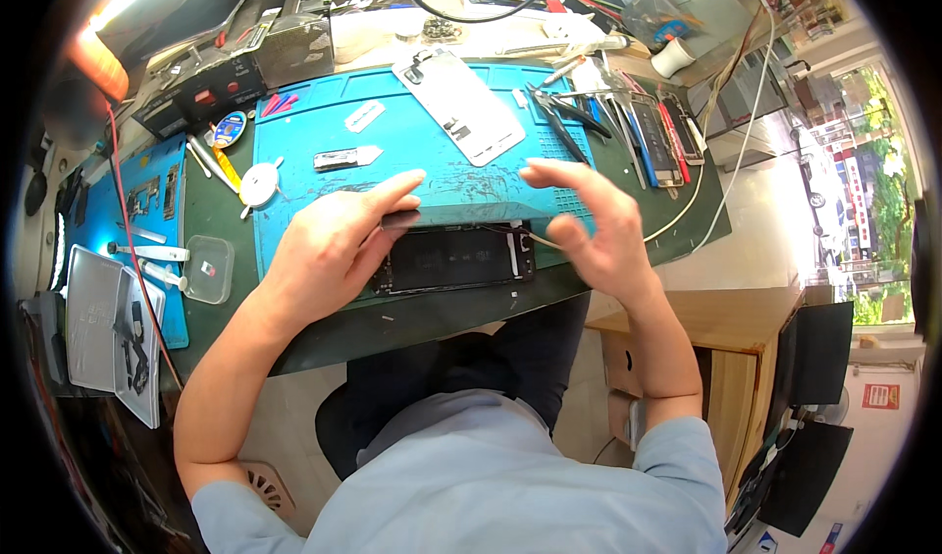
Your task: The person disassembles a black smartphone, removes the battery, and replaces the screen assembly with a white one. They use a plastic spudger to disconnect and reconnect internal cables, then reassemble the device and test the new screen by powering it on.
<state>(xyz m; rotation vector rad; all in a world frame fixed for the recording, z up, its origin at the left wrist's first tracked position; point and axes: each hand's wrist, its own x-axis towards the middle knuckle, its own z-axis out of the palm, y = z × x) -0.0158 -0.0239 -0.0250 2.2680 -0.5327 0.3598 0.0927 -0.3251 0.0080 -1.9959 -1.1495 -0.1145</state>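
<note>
So the phone body [456, 258] is lying long side toward the person near the front edge of the worktop [324, 343], mostly a flat black rectangle with faint pale marks and little shiny bits round its dark frame. Over its far side there's a thin, glossy dark panel [471, 214] tilted up, pinched at its left end by the fingers of the left hand [329, 250]. The right hand [608, 230] has its fingers spread from the thumb by the other end, can't tell if it's touching the panel. Both the panel and the left hand kinda block bits of the body, and a pale cable [669, 228] runs behind the right hand. Biggest thing around is the blue mat [294, 161], then the grey hinged box [96, 323] off to the left, then a white screen panel [471, 112] lying slanted beyond the hands. Black-handled pliers [561, 134] sit right of that, a white round tub [260, 185] left of it, and smallest, some pink pieces [280, 105] up in the mat's far left corner.
</note>
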